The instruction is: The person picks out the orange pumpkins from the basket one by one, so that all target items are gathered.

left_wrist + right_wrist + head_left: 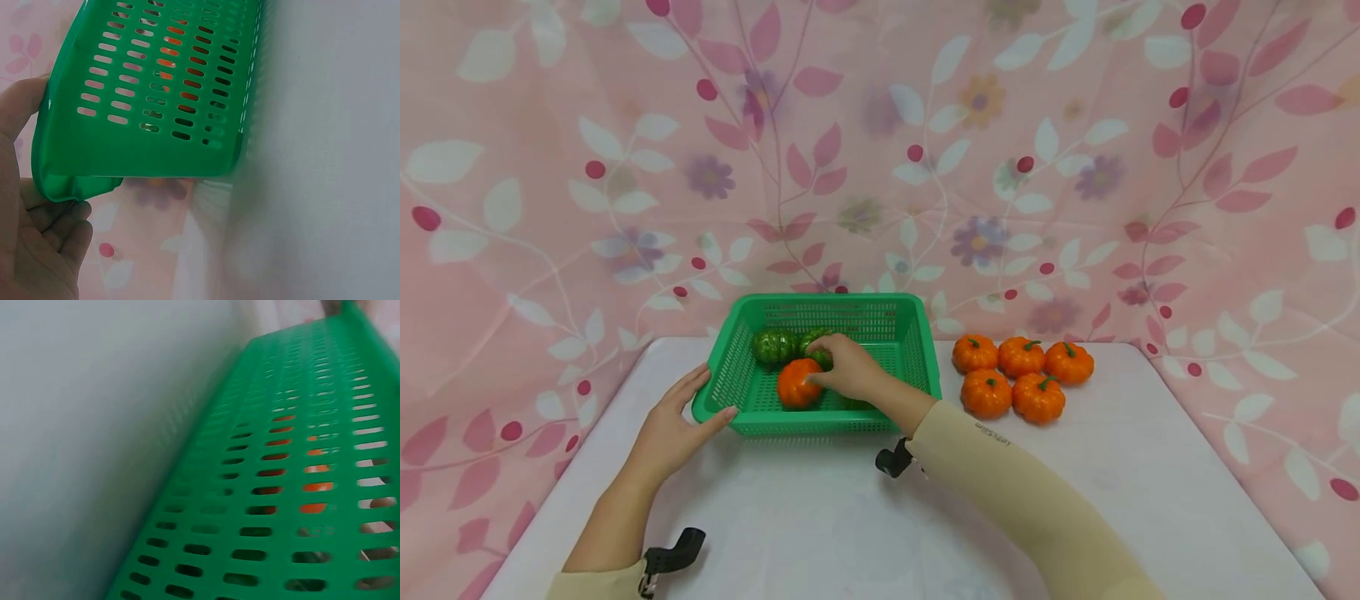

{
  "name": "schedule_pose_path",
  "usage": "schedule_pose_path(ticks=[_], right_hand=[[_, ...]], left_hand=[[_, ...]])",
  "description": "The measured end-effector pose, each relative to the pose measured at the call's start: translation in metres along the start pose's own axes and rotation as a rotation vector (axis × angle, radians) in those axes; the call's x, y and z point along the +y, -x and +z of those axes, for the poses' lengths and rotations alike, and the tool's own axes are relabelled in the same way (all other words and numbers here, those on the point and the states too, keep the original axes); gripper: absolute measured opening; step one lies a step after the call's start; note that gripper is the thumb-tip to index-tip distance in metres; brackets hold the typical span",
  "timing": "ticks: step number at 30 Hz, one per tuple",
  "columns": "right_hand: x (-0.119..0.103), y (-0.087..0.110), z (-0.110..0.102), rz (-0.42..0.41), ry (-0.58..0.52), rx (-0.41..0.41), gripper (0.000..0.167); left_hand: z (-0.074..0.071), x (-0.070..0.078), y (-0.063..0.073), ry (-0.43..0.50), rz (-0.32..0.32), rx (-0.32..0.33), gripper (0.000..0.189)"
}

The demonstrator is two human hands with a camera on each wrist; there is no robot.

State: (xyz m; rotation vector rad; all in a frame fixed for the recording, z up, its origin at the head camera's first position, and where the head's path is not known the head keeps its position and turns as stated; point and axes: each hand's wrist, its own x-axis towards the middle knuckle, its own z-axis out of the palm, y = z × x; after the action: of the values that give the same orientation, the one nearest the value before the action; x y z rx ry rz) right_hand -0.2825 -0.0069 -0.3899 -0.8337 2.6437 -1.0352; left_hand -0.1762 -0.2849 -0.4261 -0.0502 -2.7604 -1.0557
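A green plastic basket [820,423] with slotted walls stands on the white table. My left hand [673,429] holds its front left corner, with the thumb at the front rim and the fingers along the left side. The left wrist view shows this hand [37,231] at the basket's rim [53,125]. Reaching inside the basket, my right hand [853,371] grips a small orange pumpkin [797,385] with thumb and fingers. Behind it lie two dark green pumpkins [773,346], one partly covered by the hand. Orange patches show through the slotted wall [256,531] in the right wrist view.
Several orange pumpkins [987,393] sit in two rows on the table to the right of the basket. A pink flowered cloth [880,167] hangs behind the white tabletop [820,517]. Some green shows below my right hand inside the basket.
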Motion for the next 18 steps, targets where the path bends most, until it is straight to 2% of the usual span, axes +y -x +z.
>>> schedule_pose_path(ticks=[6,13,18], right_hand=[[0.004,-0.012,0.006,0.036,0.041,-0.059,0.06],[0.003,-0.018,0.008,0.073,-0.03,-0.107,0.068],[0.007,-0.022,0.012,0.076,-0.033,-0.127,0.071]], left_hand=[[-0.001,0.0,0.0,-0.004,-0.001,-0.002,0.092],[0.0,0.0,0.0,-0.002,0.005,0.002,0.091],[0.0,0.0,0.0,-0.001,0.003,0.0,0.092]])
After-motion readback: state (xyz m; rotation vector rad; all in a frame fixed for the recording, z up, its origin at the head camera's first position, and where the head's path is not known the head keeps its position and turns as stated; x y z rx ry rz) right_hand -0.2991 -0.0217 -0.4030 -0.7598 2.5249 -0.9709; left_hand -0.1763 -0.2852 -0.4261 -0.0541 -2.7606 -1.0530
